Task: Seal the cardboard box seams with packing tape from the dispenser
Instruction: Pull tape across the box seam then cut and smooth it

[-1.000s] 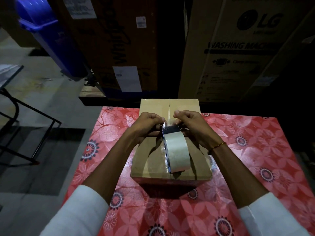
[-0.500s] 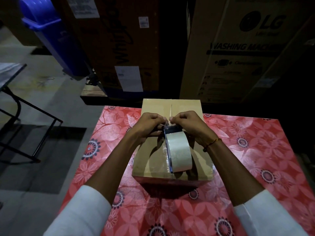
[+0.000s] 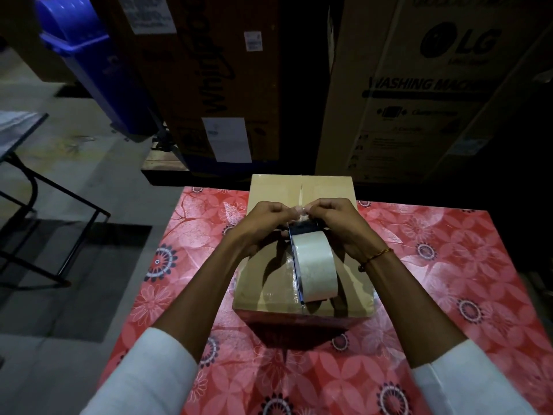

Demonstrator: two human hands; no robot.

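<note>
A brown cardboard box lies closed on a table covered with a red flowered cloth; its centre seam runs away from me. A tape dispenser with a pale roll of packing tape stands on the box top over the seam. My left hand and my right hand meet at the dispenser's far end, fingertips pinching the clear loose end of the tape just above the seam. A shiny strip of tape shows on the near part of the lid.
Tall appliance cartons stand close behind the table. A blue bin leans at the back left. A dark folding table frame stands on the concrete floor to the left.
Both hands have shifted slightly away from me along the box, with the fingertips closing together on the tape end. The dispenser stays on the box top.
</note>
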